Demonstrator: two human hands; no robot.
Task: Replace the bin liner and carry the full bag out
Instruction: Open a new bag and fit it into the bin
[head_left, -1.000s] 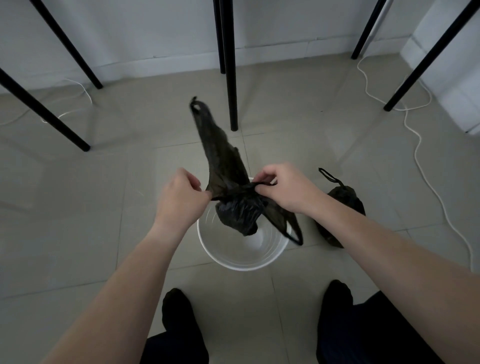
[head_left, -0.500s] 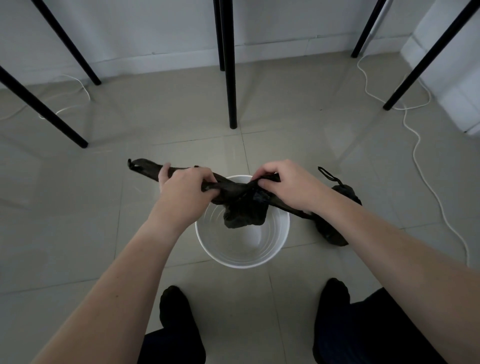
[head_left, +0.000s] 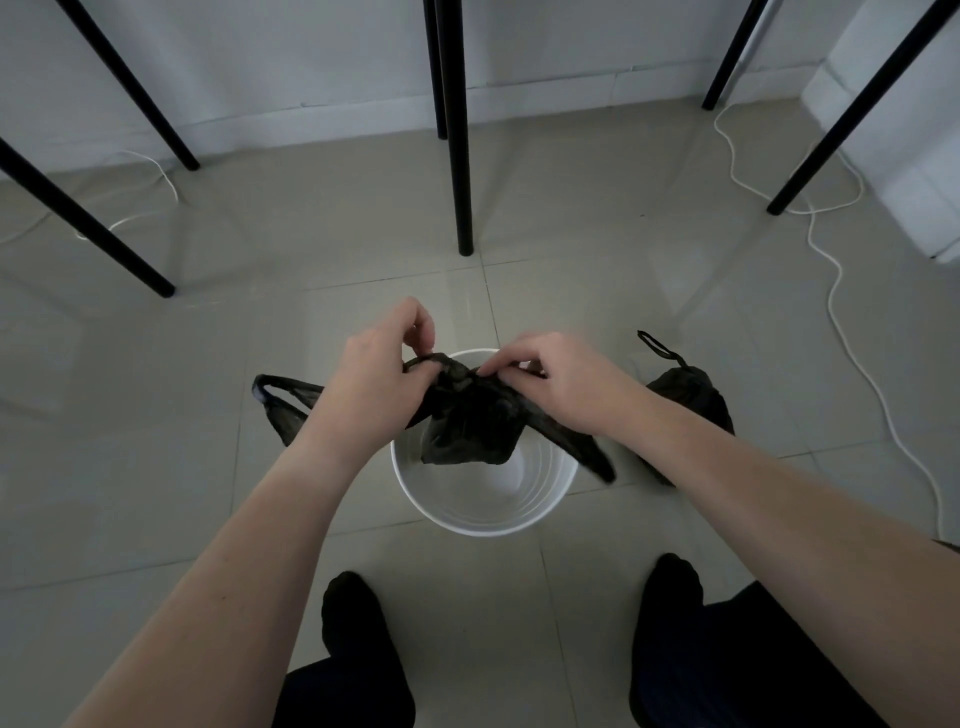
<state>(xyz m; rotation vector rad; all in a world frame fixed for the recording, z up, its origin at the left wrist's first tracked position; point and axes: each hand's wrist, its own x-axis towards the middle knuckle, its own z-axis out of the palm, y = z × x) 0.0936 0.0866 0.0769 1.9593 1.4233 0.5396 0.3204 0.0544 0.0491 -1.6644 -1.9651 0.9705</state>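
Note:
A white round bin (head_left: 483, 514) stands on the tiled floor between my feet and the table legs. Above it I hold a new black liner bag (head_left: 470, 431), still crumpled, its body hanging into the bin's mouth. My left hand (head_left: 379, 374) pinches the liner's top edge at the left, and my right hand (head_left: 561, 379) pinches it at the right. One handle loop sticks out left past my left wrist, another droops right under my right wrist. The full black bag (head_left: 691, 395), tied at its top, sits on the floor just right of the bin.
Several black table legs (head_left: 460, 156) stand ahead, the nearest straight beyond the bin. A white cable (head_left: 841, 291) snakes along the floor at the right; another thin cable lies at the far left. My two black-socked feet (head_left: 358, 618) are near the bottom edge.
The liner was held upright, then stretched sideways; now both hands have come closer together at its top edge over the bin, and the left handle loop hangs lower.

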